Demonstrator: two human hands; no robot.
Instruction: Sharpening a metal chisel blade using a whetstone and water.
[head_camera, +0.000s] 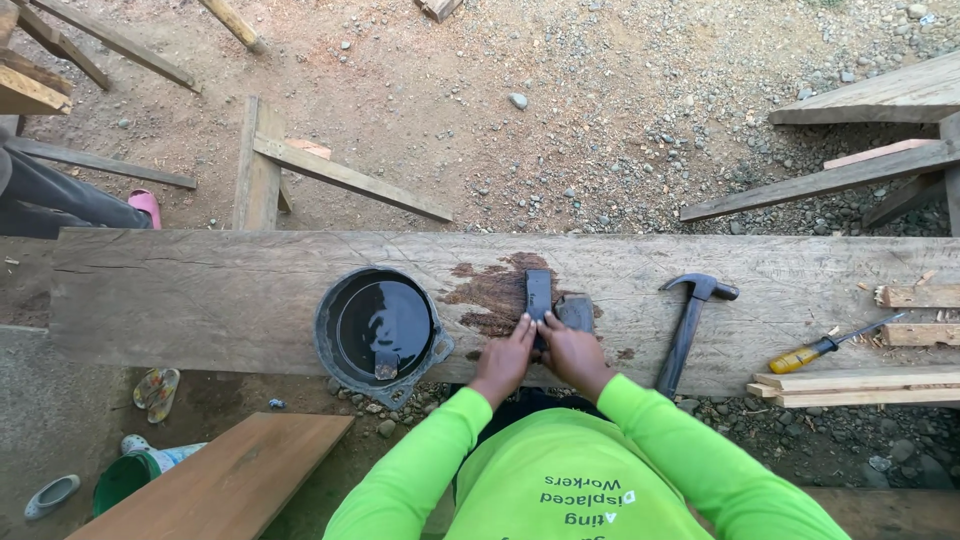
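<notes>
Hands: left, right pressed together on dark stone | plank wet | hammer beside

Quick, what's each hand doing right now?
Left hand: fingers pressing on the dark sharpening stone on the plank.
Right hand: also pressing there; whether it grips something can't be told.
</notes>
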